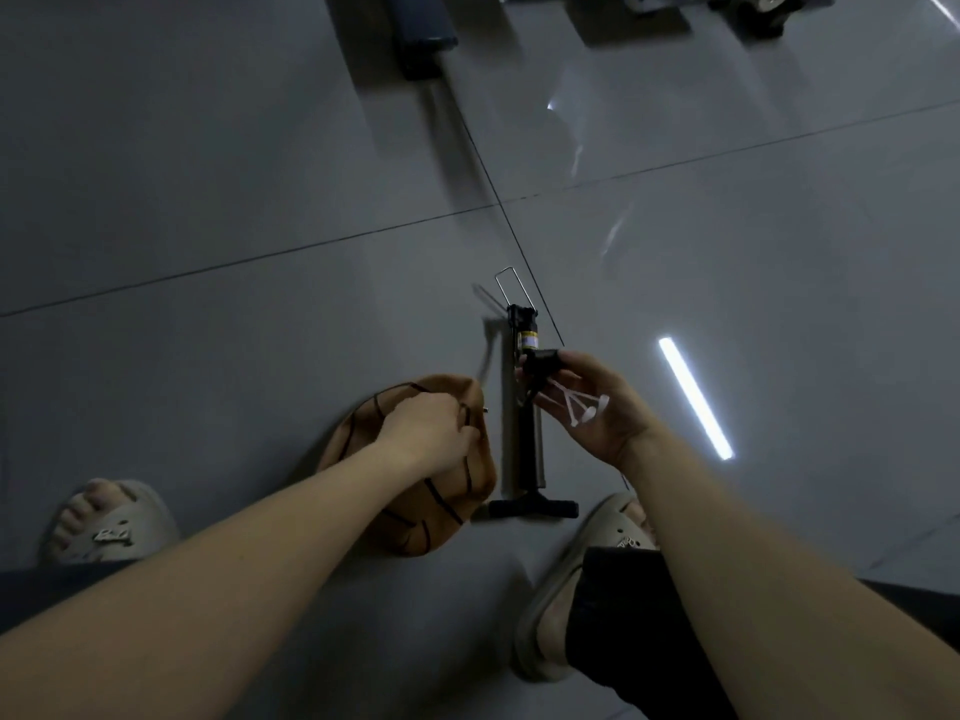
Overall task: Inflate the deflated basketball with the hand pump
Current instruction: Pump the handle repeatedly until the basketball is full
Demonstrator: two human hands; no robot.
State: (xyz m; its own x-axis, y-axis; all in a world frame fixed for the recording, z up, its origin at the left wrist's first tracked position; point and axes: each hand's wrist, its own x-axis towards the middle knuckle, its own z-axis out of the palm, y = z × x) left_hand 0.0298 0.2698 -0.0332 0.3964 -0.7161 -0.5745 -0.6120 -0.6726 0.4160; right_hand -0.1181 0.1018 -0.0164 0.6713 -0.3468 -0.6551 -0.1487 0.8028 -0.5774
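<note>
Fittings in hand, pump not yet connected.
My left hand pinches the slack basketball on the floor, probably to steady it; my right hand grips a black fitting and white nozzles above the pump lying alongside.

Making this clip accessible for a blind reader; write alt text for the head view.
Seen from above, a person's left hand grips a crumpled, deflated basketball on a grey tiled floor while the right hand pinches a small black fitting, with white plastic pieces lying in its palm. A black hand pump lies on the floor between the hands.
</note>
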